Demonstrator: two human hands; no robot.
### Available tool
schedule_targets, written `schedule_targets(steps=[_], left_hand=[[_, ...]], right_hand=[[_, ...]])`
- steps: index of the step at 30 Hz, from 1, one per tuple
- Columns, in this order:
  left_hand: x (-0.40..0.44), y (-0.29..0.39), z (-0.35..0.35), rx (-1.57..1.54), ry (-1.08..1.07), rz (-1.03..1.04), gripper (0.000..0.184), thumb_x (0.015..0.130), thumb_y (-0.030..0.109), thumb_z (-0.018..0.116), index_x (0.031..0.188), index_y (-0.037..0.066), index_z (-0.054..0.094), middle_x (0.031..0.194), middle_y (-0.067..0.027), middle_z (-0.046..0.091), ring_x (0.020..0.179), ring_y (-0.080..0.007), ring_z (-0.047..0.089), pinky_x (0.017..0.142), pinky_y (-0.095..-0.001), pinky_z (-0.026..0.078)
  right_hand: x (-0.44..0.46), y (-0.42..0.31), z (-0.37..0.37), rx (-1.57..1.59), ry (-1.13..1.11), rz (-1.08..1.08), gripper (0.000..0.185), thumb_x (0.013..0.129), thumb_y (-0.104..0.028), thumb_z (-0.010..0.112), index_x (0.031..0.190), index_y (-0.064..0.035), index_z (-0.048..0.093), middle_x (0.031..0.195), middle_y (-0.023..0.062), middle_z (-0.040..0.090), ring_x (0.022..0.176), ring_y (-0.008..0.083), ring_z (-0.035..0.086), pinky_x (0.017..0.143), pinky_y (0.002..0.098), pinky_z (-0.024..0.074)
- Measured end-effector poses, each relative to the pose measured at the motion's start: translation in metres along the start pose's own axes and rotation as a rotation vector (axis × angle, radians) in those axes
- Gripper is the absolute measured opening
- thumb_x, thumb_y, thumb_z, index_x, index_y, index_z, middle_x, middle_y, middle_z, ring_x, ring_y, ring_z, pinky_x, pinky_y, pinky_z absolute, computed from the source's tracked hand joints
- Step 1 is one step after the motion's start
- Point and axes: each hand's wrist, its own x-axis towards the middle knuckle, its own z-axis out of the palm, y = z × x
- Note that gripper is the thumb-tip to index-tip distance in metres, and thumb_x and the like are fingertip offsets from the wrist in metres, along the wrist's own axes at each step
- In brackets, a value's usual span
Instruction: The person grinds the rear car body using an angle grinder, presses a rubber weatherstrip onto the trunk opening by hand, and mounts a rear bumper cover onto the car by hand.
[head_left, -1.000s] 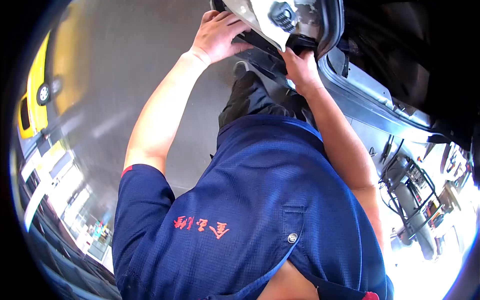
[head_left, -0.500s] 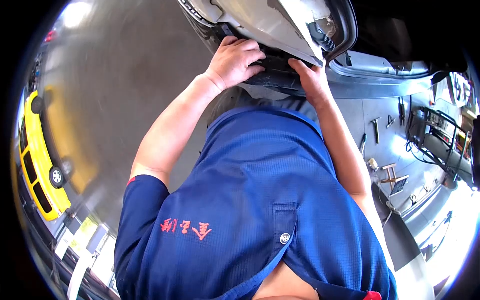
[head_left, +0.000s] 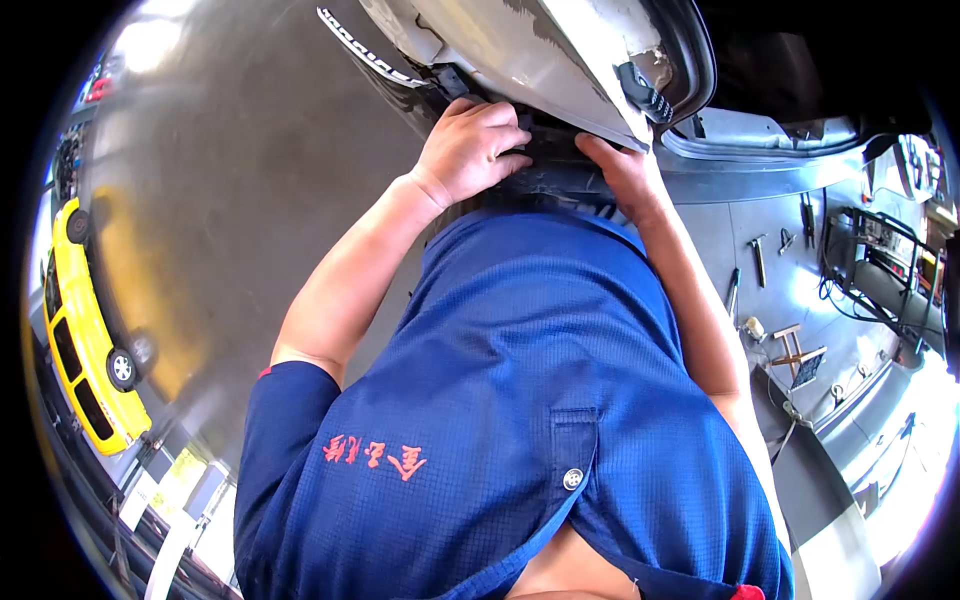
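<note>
My left hand [head_left: 470,148] is closed, with bent fingers on the near edge of a black plastic panel [head_left: 555,178] low on a car body. Its fingertips reach into a dark gap beneath the pale, scuffed bodywork [head_left: 540,65]. On the other side of the gap, my right hand [head_left: 628,172] holds the same black panel. The right thumb points inward over it, and the other fingers are hidden. Above the left fingers is a small black bracket [head_left: 452,80]. A black ribbed rubber piece [head_left: 643,92] hangs above my right hand.
A door opening with a black seal [head_left: 700,70] lies beyond the bodywork. On the grey floor to the right are a hammer [head_left: 759,260], a small wooden stool [head_left: 792,348] and a black-framed cart [head_left: 885,265] with cables. A yellow van [head_left: 85,340] stands far left.
The view has shifted slightly, so the car and both hands sit a little lower and more of a white-lit strip shows at upper left. Both hands keep their places on the black panel.
</note>
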Motion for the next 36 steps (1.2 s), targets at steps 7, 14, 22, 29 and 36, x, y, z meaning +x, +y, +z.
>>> schedule_targets(steps=[7, 14, 22, 29, 36], left_hand=[[0.0, 0.004, -0.003, -0.004, -0.023, -0.03, 0.027, 0.075, 0.026, 0.082, 0.098, 0.013, 0.077, 0.098, 0.0019, 0.066, 0.096, -0.02, 0.062, 0.092, -0.0359, 0.045], [0.0, 0.004, -0.001, -0.03, 0.038, 0.041, 0.023, 0.076, 0.024, 0.08, 0.096, 0.013, 0.076, 0.092, 0.0019, 0.06, 0.091, -0.016, 0.062, 0.086, -0.0341, 0.042], [-0.003, 0.008, -0.002, 0.003, 0.04, 0.005, 0.027, 0.076, 0.022, 0.082, 0.1, 0.011, 0.076, 0.091, 0.0018, 0.06, 0.091, -0.0196, 0.059, 0.087, -0.0356, 0.045], [-0.003, 0.006, 0.001, 0.079, 0.093, 0.088, 0.028, 0.075, 0.022, 0.081, 0.101, 0.013, 0.075, 0.091, 0.0018, 0.058, 0.09, -0.0172, 0.06, 0.085, -0.0347, 0.043], [0.003, -0.004, 0.005, 0.055, 0.108, 0.144, 0.029, 0.074, 0.023, 0.081, 0.101, 0.014, 0.074, 0.095, 0.0031, 0.06, 0.095, -0.0174, 0.06, 0.089, -0.0343, 0.042]], right_hand=[[-0.008, -0.006, 0.007, -0.136, 0.055, -0.157, 0.032, 0.083, -0.006, 0.071, 0.113, 0.0037, 0.064, 0.1, 0.008, 0.069, 0.092, 0.0158, 0.061, 0.085, 0.0308, 0.0508], [-0.006, -0.007, -0.001, -0.181, 0.002, -0.041, 0.058, 0.079, -0.013, 0.081, 0.121, 0.0092, 0.046, 0.116, 0.0183, 0.063, 0.109, 0.0222, 0.059, 0.095, 0.0346, 0.0487], [-0.022, -0.012, -0.003, -0.205, -0.037, -0.035, 0.072, 0.078, -0.017, 0.085, 0.125, 0.0105, 0.038, 0.124, 0.0239, 0.058, 0.119, 0.0258, 0.055, 0.103, 0.0354, 0.0446], [-0.021, -0.008, 0.001, -0.134, -0.028, -0.037, 0.07, 0.08, -0.021, 0.084, 0.125, 0.0084, 0.039, 0.124, 0.0244, 0.058, 0.118, 0.0261, 0.056, 0.103, 0.0365, 0.0447], [-0.03, -0.006, 0.008, -0.17, 0.085, -0.056, 0.069, 0.081, -0.019, 0.082, 0.129, 0.007, 0.039, 0.123, 0.0246, 0.059, 0.117, 0.0286, 0.058, 0.102, 0.0384, 0.046]])
